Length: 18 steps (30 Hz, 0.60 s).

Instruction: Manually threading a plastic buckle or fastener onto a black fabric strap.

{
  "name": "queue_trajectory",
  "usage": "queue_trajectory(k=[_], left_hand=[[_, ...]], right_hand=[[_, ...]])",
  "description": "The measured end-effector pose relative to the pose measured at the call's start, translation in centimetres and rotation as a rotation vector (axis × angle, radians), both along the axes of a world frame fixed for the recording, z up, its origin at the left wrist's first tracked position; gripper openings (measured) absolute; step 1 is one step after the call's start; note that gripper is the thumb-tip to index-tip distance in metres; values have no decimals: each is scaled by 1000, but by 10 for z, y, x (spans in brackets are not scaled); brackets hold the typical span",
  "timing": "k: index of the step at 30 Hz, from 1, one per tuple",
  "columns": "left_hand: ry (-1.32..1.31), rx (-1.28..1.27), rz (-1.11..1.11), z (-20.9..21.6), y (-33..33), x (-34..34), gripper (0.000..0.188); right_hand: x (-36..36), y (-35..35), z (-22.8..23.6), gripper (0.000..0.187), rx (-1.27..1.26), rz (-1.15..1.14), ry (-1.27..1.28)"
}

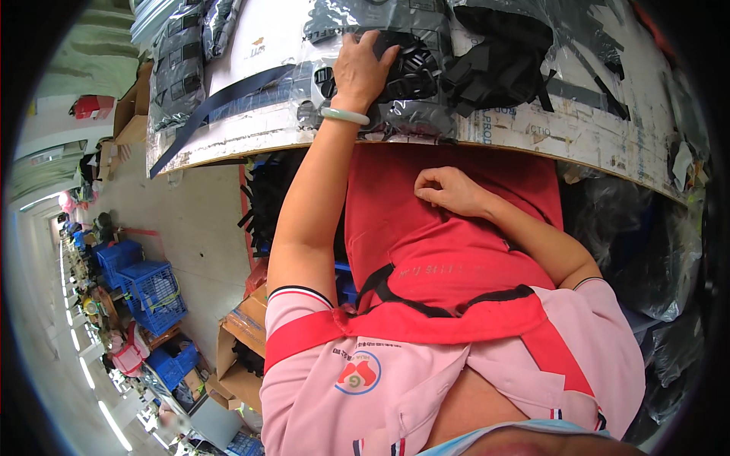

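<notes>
Scuffed white worktop; blue crates off left | left hand spread on bagged buckles | right hand curled, grip unclear

Two hands, one bracelet, one apron show.

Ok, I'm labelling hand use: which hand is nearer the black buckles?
Left. The left hand is at the black buckles; the right hand is back over the red apron.

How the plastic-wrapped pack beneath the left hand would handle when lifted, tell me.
The pack might slip, its plastic film being glossy. Wrinkles suggest a floppy covering. The black buckles look rigid, so it probably feels lumpy.
</notes>
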<state>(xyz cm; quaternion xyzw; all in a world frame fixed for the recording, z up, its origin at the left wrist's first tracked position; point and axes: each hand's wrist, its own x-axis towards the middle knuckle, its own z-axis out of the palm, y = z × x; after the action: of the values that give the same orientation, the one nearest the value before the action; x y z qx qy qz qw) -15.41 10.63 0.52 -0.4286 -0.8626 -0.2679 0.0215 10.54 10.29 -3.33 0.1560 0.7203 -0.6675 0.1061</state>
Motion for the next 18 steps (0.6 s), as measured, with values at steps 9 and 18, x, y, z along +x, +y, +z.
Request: queue_trajectory(k=[9, 18], left_hand=[[-984, 522, 15, 18, -20, -34, 24], [-2047, 937, 118, 7, -26, -46, 37]], right_hand=[[1, 0, 4, 15, 6, 6, 8], [1, -4, 0, 13, 12, 13, 30]])
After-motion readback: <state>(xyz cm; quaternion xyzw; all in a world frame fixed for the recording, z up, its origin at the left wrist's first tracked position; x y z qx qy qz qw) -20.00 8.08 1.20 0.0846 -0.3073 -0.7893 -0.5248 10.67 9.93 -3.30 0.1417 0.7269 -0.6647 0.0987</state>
